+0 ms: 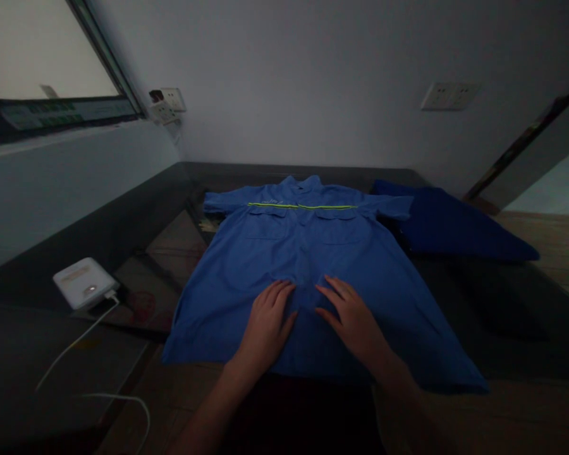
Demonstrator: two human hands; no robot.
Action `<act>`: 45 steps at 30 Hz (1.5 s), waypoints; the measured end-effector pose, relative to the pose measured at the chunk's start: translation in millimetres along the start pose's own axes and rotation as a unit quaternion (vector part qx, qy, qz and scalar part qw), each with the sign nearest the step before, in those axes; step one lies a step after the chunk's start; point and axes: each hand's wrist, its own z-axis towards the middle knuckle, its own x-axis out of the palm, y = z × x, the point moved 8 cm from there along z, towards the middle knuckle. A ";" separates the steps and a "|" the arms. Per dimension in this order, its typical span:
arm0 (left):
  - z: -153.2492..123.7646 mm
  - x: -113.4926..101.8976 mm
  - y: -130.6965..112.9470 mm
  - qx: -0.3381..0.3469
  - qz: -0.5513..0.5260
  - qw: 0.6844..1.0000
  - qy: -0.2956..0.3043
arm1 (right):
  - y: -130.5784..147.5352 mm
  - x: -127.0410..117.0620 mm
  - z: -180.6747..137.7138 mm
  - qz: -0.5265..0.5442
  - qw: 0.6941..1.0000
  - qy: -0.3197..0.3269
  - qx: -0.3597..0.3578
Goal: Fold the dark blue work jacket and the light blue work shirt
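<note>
A blue short-sleeved work shirt (246,265) lies spread out, front side up, with its collar toward the wall and its hem toward me. A yellow-green stripe crosses the chest above two flap pockets. My left hand (270,316) rests on the lower front, left of the button placket, fingers stretched out. On the other side of the placket my right hand (348,316) touches the cloth, its fingers spread. Neither hand grips anything.
Folded dark blue cloth (464,224) lies at the right, partly under a sleeve. A white power bank (85,282) with a white cable (76,344) sits at the left. Wall sockets (450,96) are on the wall behind the dark table (497,297).
</note>
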 end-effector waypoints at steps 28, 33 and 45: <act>-39.0 -7.7 -15.9 0.014 -0.072 0.996 0.044 | 61.2 4.7 -62.8 0.086 0.993 -0.036 -0.072; -42.3 -6.2 -19.6 0.006 -0.077 0.995 0.067 | 40.2 -8.8 -61.4 0.177 0.980 -0.091 0.013; -43.7 10.6 -28.9 0.029 0.001 0.991 0.131 | 24.1 -8.2 -65.9 0.196 0.969 -0.103 0.113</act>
